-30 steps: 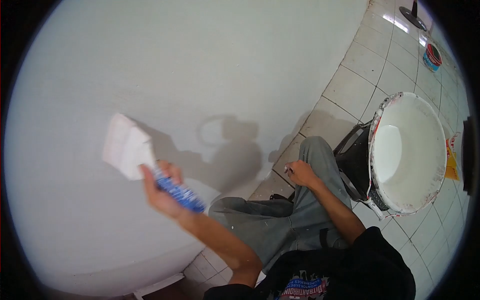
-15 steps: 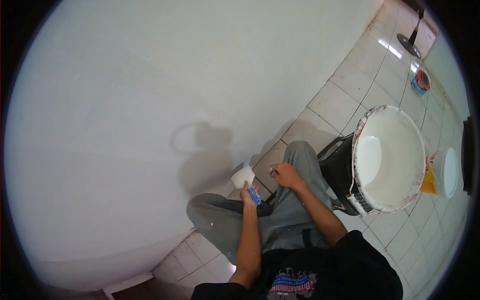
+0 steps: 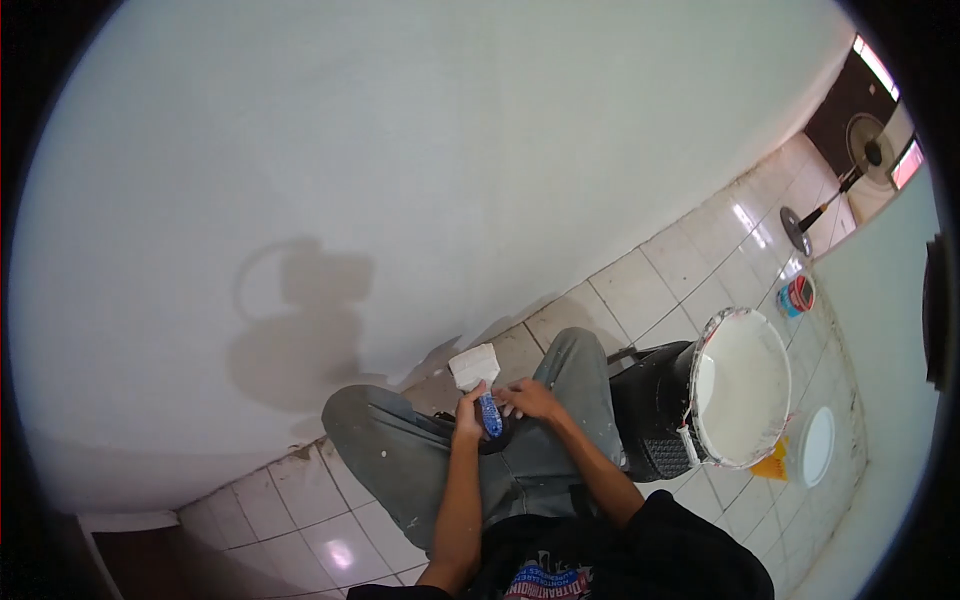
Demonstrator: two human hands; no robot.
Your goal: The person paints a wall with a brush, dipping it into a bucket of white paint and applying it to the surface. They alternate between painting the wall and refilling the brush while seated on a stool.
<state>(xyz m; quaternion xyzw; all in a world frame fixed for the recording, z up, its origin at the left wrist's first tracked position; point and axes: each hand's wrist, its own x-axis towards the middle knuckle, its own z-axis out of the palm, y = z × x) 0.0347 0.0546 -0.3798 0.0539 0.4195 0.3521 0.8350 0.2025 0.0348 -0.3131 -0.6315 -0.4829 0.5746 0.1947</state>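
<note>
My left hand (image 3: 469, 412) is closed round the blue handle of a putty knife (image 3: 475, 367), its wide head coated white and pointing toward the wall. Close beside it, my right hand (image 3: 530, 399) has its fingers curled near the blue handle; what they hold, if anything, is hard to make out. Both hands are above my lap, between my bent knees. The pale wall (image 3: 300, 180) rises in front of me. To my right, a large bucket (image 3: 742, 390) with a paint-smeared rim contains white material and rests on a black stand (image 3: 650, 415).
Beyond the bucket are a clear tub with a white lid (image 3: 818, 447) and a small red-and-blue can (image 3: 797, 296). A standing fan (image 3: 868, 152) is at the far right. White floor tiles (image 3: 340, 540) run along the wall's base.
My view has tilted up and turned, bringing the whole fan into sight. My right hand has moved in next to my left, and the putty knife now stands more upright.
</note>
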